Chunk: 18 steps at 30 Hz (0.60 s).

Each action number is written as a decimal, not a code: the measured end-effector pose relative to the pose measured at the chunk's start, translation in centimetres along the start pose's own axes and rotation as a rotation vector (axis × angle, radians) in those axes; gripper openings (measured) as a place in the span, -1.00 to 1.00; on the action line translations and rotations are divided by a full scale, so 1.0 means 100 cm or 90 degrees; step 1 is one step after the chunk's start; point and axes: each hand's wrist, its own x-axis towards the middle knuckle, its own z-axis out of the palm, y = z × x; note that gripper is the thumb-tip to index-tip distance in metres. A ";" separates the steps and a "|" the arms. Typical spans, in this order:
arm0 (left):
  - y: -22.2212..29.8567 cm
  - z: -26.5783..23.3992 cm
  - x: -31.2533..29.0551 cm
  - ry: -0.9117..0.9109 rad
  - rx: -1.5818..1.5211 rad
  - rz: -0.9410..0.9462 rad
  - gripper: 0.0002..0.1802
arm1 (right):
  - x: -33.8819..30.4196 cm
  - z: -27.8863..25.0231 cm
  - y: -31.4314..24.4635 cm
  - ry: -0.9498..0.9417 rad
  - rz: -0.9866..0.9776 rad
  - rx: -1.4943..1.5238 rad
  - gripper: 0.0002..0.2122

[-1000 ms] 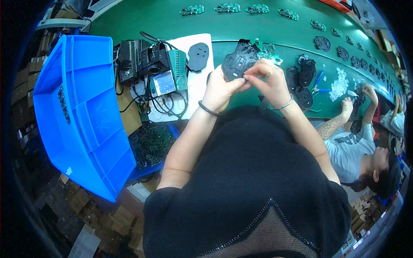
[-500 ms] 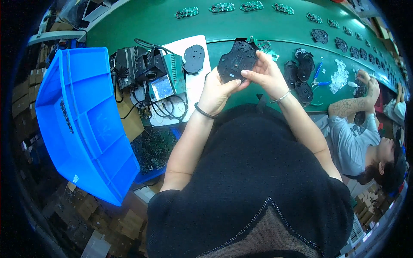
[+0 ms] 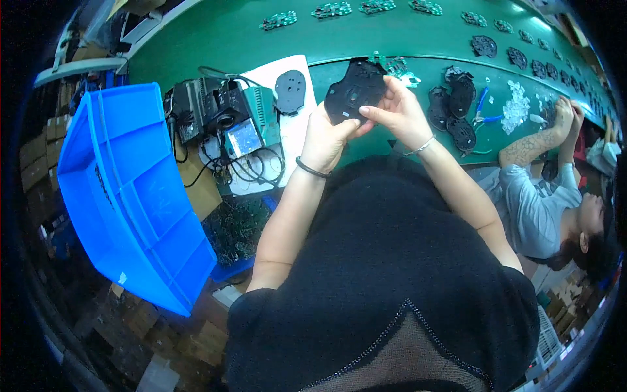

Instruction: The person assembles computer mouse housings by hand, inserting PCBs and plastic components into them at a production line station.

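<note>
A black plastic housing plate [image 3: 354,89] with a rounded, notched outline is held up over the green table. My left hand [image 3: 331,132] grips its lower left edge, thumb lying on the lower part. On the other side my right hand [image 3: 400,112] has its lower right edge, the thumb pressing near a small white patch. The fingers behind the plate are partly hidden. Just beyond it lies a green circuit board [image 3: 398,66]. Several more black housing pieces [image 3: 461,98] sit in a group to the right of my right hand.
Left are a large blue bin [image 3: 140,196], a black device with cables [image 3: 222,108] and a white board [image 3: 302,140] bearing another black plate [image 3: 290,91]. Right are blue-handled pliers [image 3: 483,112], small clear parts [image 3: 516,108] and a co-worker [image 3: 535,202]. Circuit boards [image 3: 332,9] line the far side.
Both hands keep hold of the black housing plate, which has tilted slightly. The view has shifted a little. The co-worker's hands have come closer together.
</note>
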 end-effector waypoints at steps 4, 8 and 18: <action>-0.015 -0.003 0.011 0.010 -0.026 -0.034 -0.53 | 0.002 -0.008 0.007 0.071 0.070 -0.044 -0.63; -0.039 -0.007 0.027 -0.031 -0.017 -0.129 -0.61 | -0.004 -0.055 0.035 0.130 0.121 -0.076 -0.62; -0.048 -0.108 0.011 0.138 0.899 0.193 -0.63 | -0.073 -0.291 0.059 0.473 0.070 -0.405 -0.58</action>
